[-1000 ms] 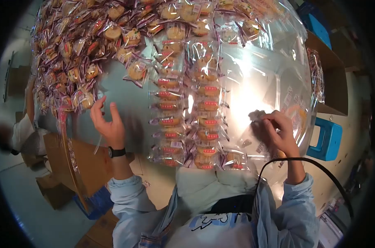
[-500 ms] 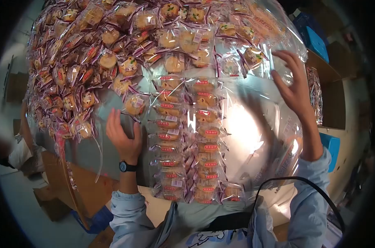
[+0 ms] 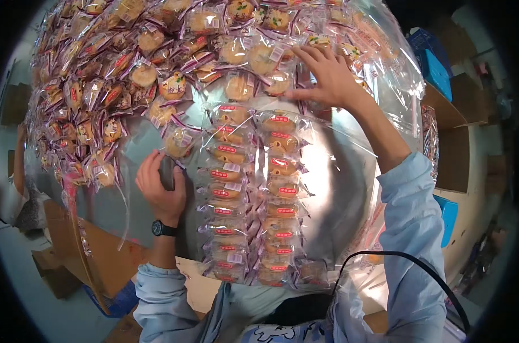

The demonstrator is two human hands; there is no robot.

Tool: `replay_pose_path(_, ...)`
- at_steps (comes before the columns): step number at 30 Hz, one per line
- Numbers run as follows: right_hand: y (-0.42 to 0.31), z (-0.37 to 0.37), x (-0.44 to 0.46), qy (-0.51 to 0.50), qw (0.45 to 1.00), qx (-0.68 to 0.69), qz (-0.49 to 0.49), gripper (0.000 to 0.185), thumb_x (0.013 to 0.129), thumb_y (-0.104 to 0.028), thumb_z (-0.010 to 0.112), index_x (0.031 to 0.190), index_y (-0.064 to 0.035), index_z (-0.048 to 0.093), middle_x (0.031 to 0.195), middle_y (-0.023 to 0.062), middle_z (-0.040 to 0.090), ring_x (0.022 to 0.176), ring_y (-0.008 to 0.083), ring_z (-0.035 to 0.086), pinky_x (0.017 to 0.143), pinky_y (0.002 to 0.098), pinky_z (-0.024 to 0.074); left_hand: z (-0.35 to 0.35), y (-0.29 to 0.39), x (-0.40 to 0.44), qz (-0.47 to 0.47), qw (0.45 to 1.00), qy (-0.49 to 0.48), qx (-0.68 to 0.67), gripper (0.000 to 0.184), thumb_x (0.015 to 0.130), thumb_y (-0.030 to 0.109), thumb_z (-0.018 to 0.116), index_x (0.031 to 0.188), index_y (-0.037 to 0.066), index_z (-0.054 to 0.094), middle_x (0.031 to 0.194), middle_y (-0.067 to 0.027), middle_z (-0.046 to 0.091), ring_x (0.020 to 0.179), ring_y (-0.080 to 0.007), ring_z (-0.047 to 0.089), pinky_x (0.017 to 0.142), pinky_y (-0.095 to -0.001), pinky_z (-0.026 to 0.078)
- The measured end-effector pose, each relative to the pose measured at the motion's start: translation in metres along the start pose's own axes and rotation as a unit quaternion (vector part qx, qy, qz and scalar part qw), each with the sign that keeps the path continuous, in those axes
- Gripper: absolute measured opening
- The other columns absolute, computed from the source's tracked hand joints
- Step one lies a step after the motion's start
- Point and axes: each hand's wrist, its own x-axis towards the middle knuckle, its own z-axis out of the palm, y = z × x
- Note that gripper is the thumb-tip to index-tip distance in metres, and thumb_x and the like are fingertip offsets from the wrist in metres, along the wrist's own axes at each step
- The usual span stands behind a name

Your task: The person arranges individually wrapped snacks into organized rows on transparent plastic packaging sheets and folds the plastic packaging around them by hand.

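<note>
Two columns of individually wrapped pastries with red labels, a left column (image 3: 223,211) and a right column (image 3: 282,211), run down the middle of the metal table (image 3: 339,171). Left of them, my left hand (image 3: 161,191) rests with fingers curved and thumb apart, holding nothing; a wrapped round pastry (image 3: 178,143) lies just beyond its fingertips. My right hand (image 3: 331,80) reaches over the far end of the right column, fingers spread. Its fingertips are beside another wrapped pastry (image 3: 278,84); contact I cannot tell. The palm hides whatever lies beneath.
A large heap of wrapped pastries (image 3: 111,74) covers the far left. Clear plastic sheeting (image 3: 385,51) spreads along the right. A single pack (image 3: 312,272) sits by the near edge. A black cable (image 3: 408,253) arcs past my right sleeve. Another person's arm (image 3: 19,160) shows at far left.
My right hand has swung left from the table's right side to the packs beyond the right column. The view has shifted slightly; my left hand stays beside the left column.
</note>
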Motion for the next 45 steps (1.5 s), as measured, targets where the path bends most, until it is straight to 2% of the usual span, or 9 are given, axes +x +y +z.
replay_pose_path(5,-0.022,0.003,0.004,-0.017,0.999,-0.05,0.006,0.098,0.078,-0.074,0.073,0.153,-0.0159,0.047,0.135,0.016,0.057,0.129,0.0396,0.056,0.108,0.0705,0.0324,0.0,-0.002,0.0,0.011,1.0,0.017,-0.016,0.032,0.085,0.01,0.074,0.116,0.004,0.068,0.12,-0.0139,0.068,0.116,-0.0352,0.061,0.102,-0.0465,0.043)
replay_pose_path(11,-0.015,-0.009,0.005,-0.084,0.992,0.09,-0.009,0.084,0.083,-0.046,0.08,0.153,-0.0154,0.045,0.133,0.0168,0.056,0.116,0.0358,0.065,0.093,0.0527,0.0524,-0.005,-0.009,-0.005,0.013,0.995,0.027,-0.091,0.018,0.087,0.001,0.071,0.105,0.002,0.069,0.102,-0.0127,0.069,0.095,-0.0316,0.065,0.087,-0.0391,0.051)
replay_pose_path(15,-0.01,-0.01,-0.007,-0.031,0.991,0.128,-0.019,0.071,0.078,-0.026,0.083,0.14,-0.0091,0.052,0.13,0.0186,0.056,0.115,0.0397,0.063,0.093,0.0498,0.0529,-0.039,0.001,-0.042,-0.206,0.954,0.139,-0.168,0.013,0.095,0.002,0.067,0.108,-0.001,0.067,0.101,-0.0072,0.067,0.094,-0.0172,0.062,0.086,-0.0318,0.049)
replay_pose_path(17,-0.009,-0.017,-0.014,-0.024,0.991,0.128,-0.005,0.069,0.077,-0.026,0.083,0.137,-0.0075,0.053,0.13,0.0183,0.056,0.118,0.0396,0.061,0.097,0.05,0.0501,-0.067,0.015,-0.093,-0.352,0.879,0.196,-0.255,0.019,0.104,0.011,0.059,0.12,0.001,0.062,0.107,-0.0044,0.062,0.093,-0.0126,0.059,0.081,-0.0262,0.048)
replay_pose_path(21,-0.016,-0.016,-0.024,0.042,0.997,0.063,0.017,0.069,0.076,-0.026,0.084,0.134,-0.0055,0.054,0.135,0.0177,0.055,0.126,0.0396,0.054,0.104,0.0521,0.0437,-0.111,0.09,-0.203,-0.493,0.733,0.044,-0.467,0.046,0.098,0.012,0.07,0.138,0.004,0.049,0.122,-0.0049,0.056,0.108,-0.0135,0.054,0.089,-0.0287,0.049)
replay_pose_path(24,-0.02,-0.019,-0.034,0.097,0.994,0.041,0.006,0.067,0.076,-0.025,0.083,0.134,-0.005,0.055,0.13,0.0185,0.058,0.117,0.0391,0.059,0.099,0.0493,0.0476,-0.117,0.16,-0.185,-0.537,0.724,0.043,-0.431,0.061,0.091,0.007,0.077,0.143,0.005,0.044,0.131,-0.0052,0.052,0.11,-0.0164,0.054,0.091,-0.0297,0.051)
replay_pose_path(30,-0.028,-0.041,-0.07,0.053,0.959,0.258,0.105,0.066,0.078,-0.028,0.082,0.131,0.0011,0.056,0.114,0.0218,0.062,0.104,0.0371,0.063,0.09,0.0469,0.0514,-0.106,0.175,-0.156,-0.471,0.8,0.158,-0.337,0.078,0.081,-0.001,0.086,0.145,0.003,0.042,0.139,-0.0083,0.051,0.119,-0.0213,0.055,0.093,-0.0329,0.054)
replay_pose_path(43,-0.012,-0.002,-0.122,0.12,0.93,0.321,0.133,0.063,0.082,-0.027,0.084,0.128,0.0055,0.055,0.114,0.0221,0.061,0.106,0.0382,0.061,0.095,0.0425,0.0498,-0.077,0.004,-0.097,-0.365,0.826,0.178,-0.39,0.035,0.09,0.0,0.079,0.121,-0.001,0.062,0.115,-0.0069,0.068,0.111,-0.0191,0.068,0.093,-0.0316,0.056)
replay_pose_path(45,-0.013,0.004,-0.124,0.154,0.952,0.245,0.102,0.063,0.082,-0.027,0.083,0.128,0.0055,0.055,0.114,0.0224,0.06,0.107,0.0399,0.06,0.096,0.0435,0.0492,-0.07,-0.013,-0.089,-0.347,0.84,0.154,-0.388,0.029,0.092,0.001,0.078,0.117,-0.001,0.064,0.11,-0.0051,0.07,0.107,-0.0166,0.068,0.092,-0.0308,0.056)
